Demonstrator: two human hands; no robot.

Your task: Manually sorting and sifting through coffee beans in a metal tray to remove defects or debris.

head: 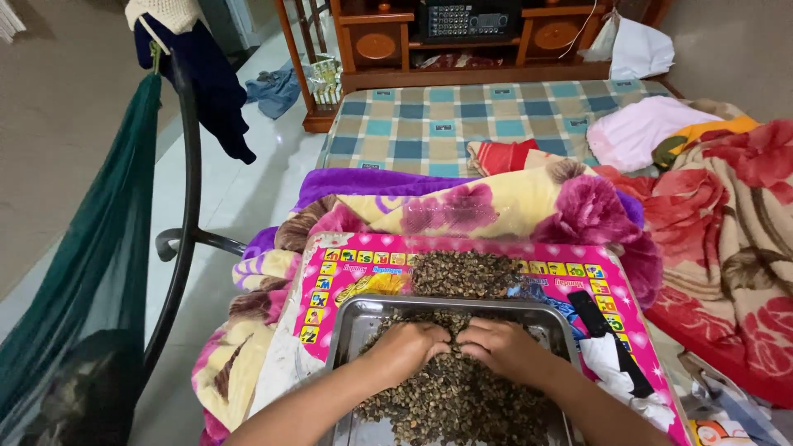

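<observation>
Seeds (454, 396), small, brown and dried-looking, are filling most of a shallow metal tray (347, 330), lying in a loose heap that is reaching from the far rim down toward the near edge of the view. Both hands are pressing into the far part of that heap, side by side and nearly touching. The left hand (405, 347) is lying knuckles up with its fingers curled down into the seeds; the right hand (504, 345) is doing the same just beside it. Their fingertips are buried, so how much each is gripping cannot be told; neither is lifting anything clear of the pile.

That tray is sitting on a bright pink board (330, 285) with a border of small coloured squares. A second heap of seeds (467, 274) is lying loose on the board, just beyond the tray's far rim. A black strip (607, 326) and some crumpled white paper (615, 363) are lying on the board to the right of the tray.

Under the board, a flowered blanket (496, 211) is bunching up in purple, yellow and pink folds. Beyond it a checked mattress (462, 120) is stretching toward a wooden cabinet (380, 41). A green hammock (91, 272) is hanging at the left on a dark metal frame (190, 182).
</observation>
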